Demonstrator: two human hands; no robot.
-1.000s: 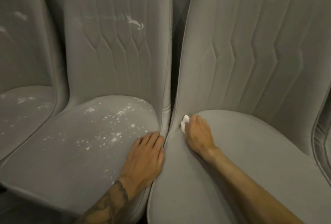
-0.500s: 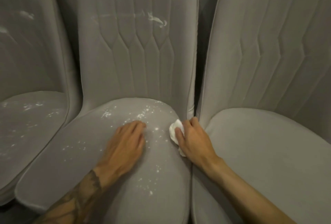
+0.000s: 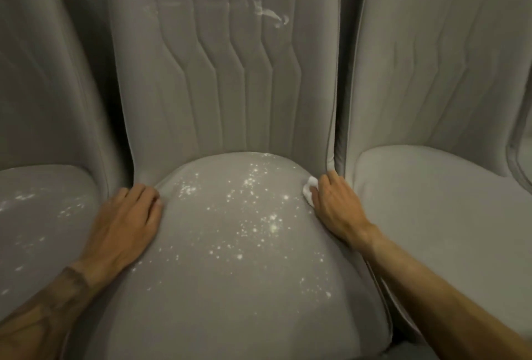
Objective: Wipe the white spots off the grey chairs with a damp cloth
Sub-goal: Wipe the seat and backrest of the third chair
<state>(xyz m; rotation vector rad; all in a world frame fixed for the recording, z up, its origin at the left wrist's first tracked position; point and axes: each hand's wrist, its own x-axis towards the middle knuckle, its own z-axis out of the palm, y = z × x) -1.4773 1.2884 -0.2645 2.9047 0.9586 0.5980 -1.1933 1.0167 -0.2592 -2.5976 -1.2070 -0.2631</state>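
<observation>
Middle chair [image 3: 230,287]: seat speckled with white spots [image 3: 259,210], smear on backrest. Left hand [image 3: 123,227]: flat and spread on seat's left edge, holding nothing, likely bracing the chair. Right hand [image 3: 336,210]: grip closed on cloth [image 3: 309,194], pressed at seat's right rear edge, probably starting a wipe.

You are looking at the middle chair [image 3: 230,287], covered in grey cloth with a matt, soft, velvety nap; its seat is smooth but flecked with dull white spots [image 3: 259,207], chalky and dry-looking. On its backrest the same fabric is stitched into raised ribs, with a white smear [image 3: 270,14] near the top. Right of it, the neighbouring chair [image 3: 446,215] wears identical matt fabric, unmarked. At the middle seat's right edge, your right hand [image 3: 336,210] holds a white cloth [image 3: 309,192], crumpled and matt.
</observation>
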